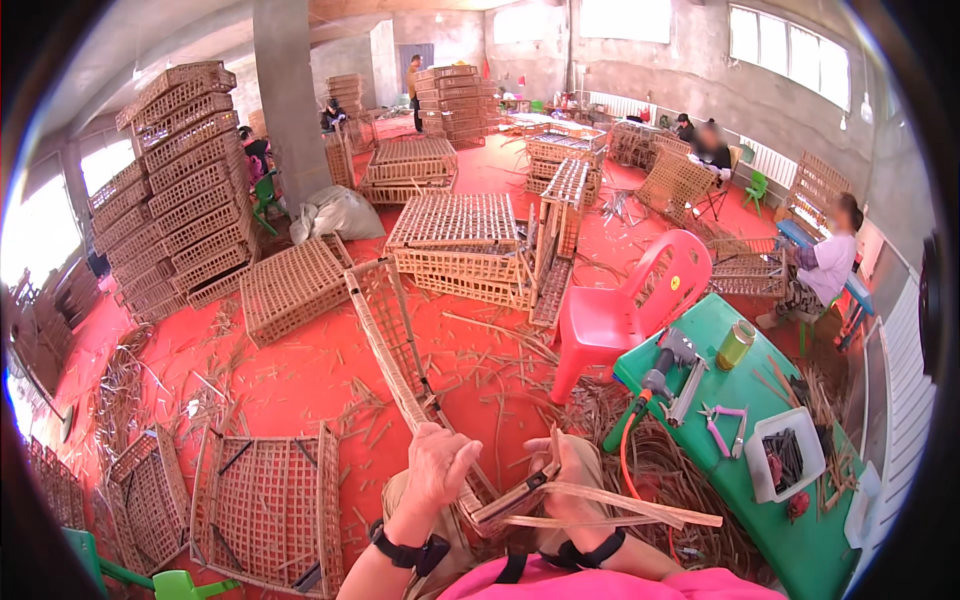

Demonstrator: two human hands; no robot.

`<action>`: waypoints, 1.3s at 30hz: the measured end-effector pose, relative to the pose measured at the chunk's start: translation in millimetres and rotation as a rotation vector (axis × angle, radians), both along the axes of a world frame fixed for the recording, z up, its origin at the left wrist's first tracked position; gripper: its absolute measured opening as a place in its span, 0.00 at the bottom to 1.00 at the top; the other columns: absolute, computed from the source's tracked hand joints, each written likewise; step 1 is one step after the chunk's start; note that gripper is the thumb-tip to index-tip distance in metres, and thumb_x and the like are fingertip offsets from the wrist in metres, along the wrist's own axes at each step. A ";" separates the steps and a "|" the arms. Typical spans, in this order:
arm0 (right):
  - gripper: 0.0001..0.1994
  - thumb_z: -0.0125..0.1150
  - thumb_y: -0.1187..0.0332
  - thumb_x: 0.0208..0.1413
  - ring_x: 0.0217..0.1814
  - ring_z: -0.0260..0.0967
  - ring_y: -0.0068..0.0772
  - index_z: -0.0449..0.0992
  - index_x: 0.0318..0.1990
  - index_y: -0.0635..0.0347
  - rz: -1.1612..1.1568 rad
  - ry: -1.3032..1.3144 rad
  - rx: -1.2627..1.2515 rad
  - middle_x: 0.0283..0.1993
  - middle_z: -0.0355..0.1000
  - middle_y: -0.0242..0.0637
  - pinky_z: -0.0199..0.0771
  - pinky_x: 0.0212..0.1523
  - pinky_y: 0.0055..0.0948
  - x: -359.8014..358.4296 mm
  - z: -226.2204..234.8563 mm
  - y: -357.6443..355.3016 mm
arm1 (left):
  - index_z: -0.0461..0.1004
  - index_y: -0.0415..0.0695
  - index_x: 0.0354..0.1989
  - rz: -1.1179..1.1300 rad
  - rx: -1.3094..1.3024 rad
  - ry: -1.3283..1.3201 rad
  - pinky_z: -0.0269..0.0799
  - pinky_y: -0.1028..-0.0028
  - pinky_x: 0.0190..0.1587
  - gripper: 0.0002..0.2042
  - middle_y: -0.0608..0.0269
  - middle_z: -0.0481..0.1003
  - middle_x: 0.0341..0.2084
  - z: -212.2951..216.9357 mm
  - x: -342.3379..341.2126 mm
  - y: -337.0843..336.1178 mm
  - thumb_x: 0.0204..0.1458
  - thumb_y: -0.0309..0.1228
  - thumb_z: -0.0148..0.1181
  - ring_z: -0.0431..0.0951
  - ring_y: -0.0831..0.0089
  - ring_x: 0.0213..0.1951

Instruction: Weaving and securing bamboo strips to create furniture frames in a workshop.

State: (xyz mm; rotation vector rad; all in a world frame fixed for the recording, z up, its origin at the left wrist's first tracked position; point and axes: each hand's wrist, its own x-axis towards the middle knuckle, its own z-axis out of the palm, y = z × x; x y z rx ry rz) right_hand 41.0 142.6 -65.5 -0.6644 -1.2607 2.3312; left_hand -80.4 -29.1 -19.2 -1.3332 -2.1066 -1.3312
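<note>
My left hand (437, 467) grips the near end of a long woven bamboo lattice panel (392, 340) that stretches away from me across the red floor. My right hand (572, 478) holds the panel's near corner, where flat bamboo strips (620, 505) stick out to the right. Both wrists wear black straps. The panel's near end rests over my lap.
A green table (800, 540) at my right carries a pneumatic tool (660, 378), pliers (722, 425), a jar (735, 345) and a white tray (785, 455). A red plastic chair (625, 305) stands beside it. Bamboo crates (455, 240) lie stacked around; another frame (265, 505) lies at left. People work at back right.
</note>
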 end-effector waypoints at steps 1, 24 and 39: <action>0.29 0.42 0.44 0.68 0.16 0.56 0.18 0.80 0.39 0.64 0.001 -0.020 0.005 0.17 0.63 0.26 0.55 0.19 0.22 -1.2 6.8 0.1 | 0.77 0.45 0.20 -0.005 -0.001 -0.002 0.63 0.64 0.39 0.14 0.61 0.71 0.14 1.3 -0.7 -0.1 0.57 0.36 0.57 0.71 0.61 0.22; 0.17 0.52 0.58 0.66 0.30 0.70 0.26 0.78 0.43 0.66 0.167 0.044 0.171 0.28 0.71 0.34 0.71 0.32 0.25 10.5 -11.6 16.6 | 0.81 0.43 0.27 -0.084 -0.042 -0.090 0.67 0.65 0.48 0.09 0.62 0.76 0.21 1.2 2.5 -21.6 0.57 0.34 0.62 0.74 0.61 0.31; 0.36 0.55 0.48 0.60 0.56 0.70 0.44 0.60 0.68 0.68 -0.062 0.552 0.975 0.62 0.67 0.48 0.65 0.57 0.39 83.7 193.9 64.1 | 0.70 0.35 0.53 -0.161 0.666 -0.197 0.67 0.60 0.62 0.17 0.56 0.76 0.49 109.6 17.5 -110.4 0.63 0.35 0.47 0.76 0.61 0.51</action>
